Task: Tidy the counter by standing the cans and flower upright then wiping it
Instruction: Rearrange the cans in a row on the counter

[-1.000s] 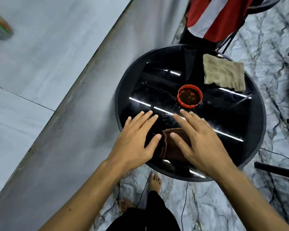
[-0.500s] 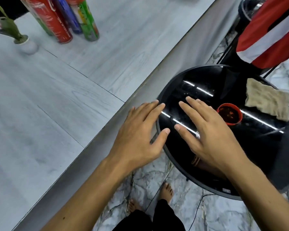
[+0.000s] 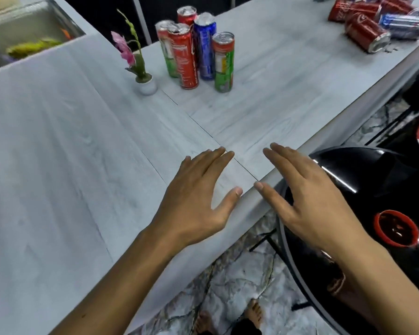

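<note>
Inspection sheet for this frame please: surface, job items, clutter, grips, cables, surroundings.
Surface: grey wood-look counter, no spill seen.
Job's things: five upright cans clustered at the back; potted flower upright beside them; lying cans heaped at the far right end.
Clutter: nothing seen.
Grips: left hand and right hand flat, fingers straight, empty, at the counter's near edge.
Cables: thin dark line on the marble floor, possibly a cable.
Surroundings: black round table at right, red cup on it.

Likely a home: pale counter (image 3: 58,141), marble floor (image 3: 228,281), bare feet (image 3: 254,313).
</note>
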The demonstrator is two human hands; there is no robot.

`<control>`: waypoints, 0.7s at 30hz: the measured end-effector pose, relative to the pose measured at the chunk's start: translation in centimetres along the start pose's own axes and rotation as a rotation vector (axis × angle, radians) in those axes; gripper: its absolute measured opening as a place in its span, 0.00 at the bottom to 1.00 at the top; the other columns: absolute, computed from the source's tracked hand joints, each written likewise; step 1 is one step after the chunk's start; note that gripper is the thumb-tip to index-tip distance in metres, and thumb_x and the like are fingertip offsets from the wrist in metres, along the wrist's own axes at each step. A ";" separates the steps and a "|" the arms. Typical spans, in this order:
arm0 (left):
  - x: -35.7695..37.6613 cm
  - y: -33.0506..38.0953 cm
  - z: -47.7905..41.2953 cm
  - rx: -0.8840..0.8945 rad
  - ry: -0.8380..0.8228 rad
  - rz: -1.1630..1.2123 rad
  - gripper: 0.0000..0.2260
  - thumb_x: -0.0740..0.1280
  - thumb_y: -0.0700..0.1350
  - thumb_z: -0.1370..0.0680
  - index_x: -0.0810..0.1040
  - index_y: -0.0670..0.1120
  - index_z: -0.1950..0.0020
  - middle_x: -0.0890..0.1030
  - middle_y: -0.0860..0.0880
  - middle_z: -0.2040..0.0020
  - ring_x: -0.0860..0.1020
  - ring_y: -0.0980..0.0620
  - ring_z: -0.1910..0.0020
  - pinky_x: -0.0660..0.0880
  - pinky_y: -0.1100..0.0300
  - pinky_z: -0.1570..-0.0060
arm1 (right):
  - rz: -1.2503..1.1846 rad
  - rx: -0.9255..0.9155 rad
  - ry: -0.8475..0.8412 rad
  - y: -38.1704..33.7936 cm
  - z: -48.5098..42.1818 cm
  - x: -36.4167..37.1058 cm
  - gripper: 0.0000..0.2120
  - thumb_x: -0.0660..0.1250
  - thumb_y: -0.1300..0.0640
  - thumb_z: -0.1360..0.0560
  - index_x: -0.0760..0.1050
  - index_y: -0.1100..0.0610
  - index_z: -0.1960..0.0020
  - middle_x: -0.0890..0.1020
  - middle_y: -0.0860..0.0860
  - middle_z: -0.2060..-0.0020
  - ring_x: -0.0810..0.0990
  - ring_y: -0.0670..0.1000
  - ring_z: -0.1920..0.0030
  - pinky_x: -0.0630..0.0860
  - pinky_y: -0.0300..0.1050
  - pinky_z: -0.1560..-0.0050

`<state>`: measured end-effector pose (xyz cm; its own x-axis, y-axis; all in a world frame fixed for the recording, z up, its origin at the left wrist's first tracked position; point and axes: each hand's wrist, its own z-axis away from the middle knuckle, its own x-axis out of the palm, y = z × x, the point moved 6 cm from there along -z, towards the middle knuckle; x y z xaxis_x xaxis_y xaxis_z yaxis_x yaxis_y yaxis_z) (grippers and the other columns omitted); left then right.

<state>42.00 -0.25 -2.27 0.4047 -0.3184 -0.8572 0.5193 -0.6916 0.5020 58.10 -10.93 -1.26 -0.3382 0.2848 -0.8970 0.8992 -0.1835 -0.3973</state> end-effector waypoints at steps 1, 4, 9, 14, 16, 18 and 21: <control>-0.5 -0.4 -0.2 -0.006 0.008 -0.002 0.30 0.60 0.64 0.19 0.59 0.59 0.19 0.59 0.61 0.18 0.53 0.61 0.19 0.50 0.52 0.19 | -0.001 -0.013 -0.006 -0.4 -0.7 0.0 0.32 0.60 0.38 0.19 0.67 0.56 0.22 0.68 0.54 0.23 0.65 0.56 0.23 0.65 0.59 0.26; -1.8 -1.8 -1.2 -0.043 0.023 -0.026 0.30 0.58 0.66 0.19 0.57 0.61 0.19 0.58 0.62 0.18 0.52 0.62 0.19 0.48 0.55 0.20 | 0.007 -0.064 -0.027 -1.4 -3.2 -0.1 0.31 0.60 0.38 0.19 0.66 0.54 0.22 0.66 0.53 0.22 0.63 0.56 0.22 0.63 0.60 0.25; -3.3 -3.0 -4.2 -0.093 0.077 -0.076 0.30 0.58 0.67 0.19 0.55 0.63 0.19 0.57 0.62 0.18 0.52 0.62 0.19 0.44 0.59 0.22 | 0.015 -0.140 -0.021 -1.2 -7.8 -0.6 0.31 0.58 0.37 0.18 0.66 0.53 0.22 0.66 0.52 0.22 0.63 0.55 0.22 0.61 0.58 0.24; -4.2 -3.9 -8.1 -0.152 0.106 -0.109 0.31 0.55 0.70 0.21 0.51 0.66 0.19 0.54 0.64 0.18 0.47 0.69 0.22 0.39 0.63 0.26 | -0.008 -0.172 -0.039 -0.1 -12.9 -1.1 0.32 0.61 0.39 0.20 0.66 0.54 0.22 0.66 0.53 0.22 0.64 0.56 0.22 0.63 0.61 0.25; -4.4 -4.3 -9.5 -0.164 0.115 -0.117 0.32 0.55 0.70 0.21 0.50 0.66 0.19 0.53 0.65 0.18 0.44 0.72 0.24 0.38 0.65 0.27 | -0.020 -0.176 -0.030 0.3 -14.7 -1.3 0.33 0.61 0.38 0.20 0.66 0.55 0.21 0.66 0.53 0.22 0.64 0.56 0.22 0.64 0.60 0.25; -4.7 -4.7 -11.0 -0.172 0.127 -0.113 0.32 0.55 0.71 0.21 0.50 0.67 0.19 0.53 0.66 0.18 0.41 0.78 0.29 0.37 0.67 0.29 | -0.044 -0.169 -0.016 0.7 -16.4 -1.4 0.34 0.60 0.37 0.20 0.64 0.56 0.21 0.67 0.53 0.22 0.65 0.54 0.23 0.65 0.58 0.25; -4.9 -5.3 -12.5 -0.182 0.151 -0.088 0.33 0.55 0.72 0.22 0.51 0.67 0.20 0.55 0.66 0.19 0.40 0.82 0.31 0.39 0.68 0.30 | -0.080 -0.151 0.014 1.3 -18.5 -1.5 0.36 0.58 0.35 0.21 0.62 0.55 0.20 0.66 0.50 0.22 0.64 0.50 0.23 0.64 0.47 0.26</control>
<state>46.68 13.12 0.69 0.4530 -0.1525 -0.8784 0.6785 -0.5801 0.4506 64.89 5.80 3.12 -0.4074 0.3057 -0.8606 0.9015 -0.0162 -0.4325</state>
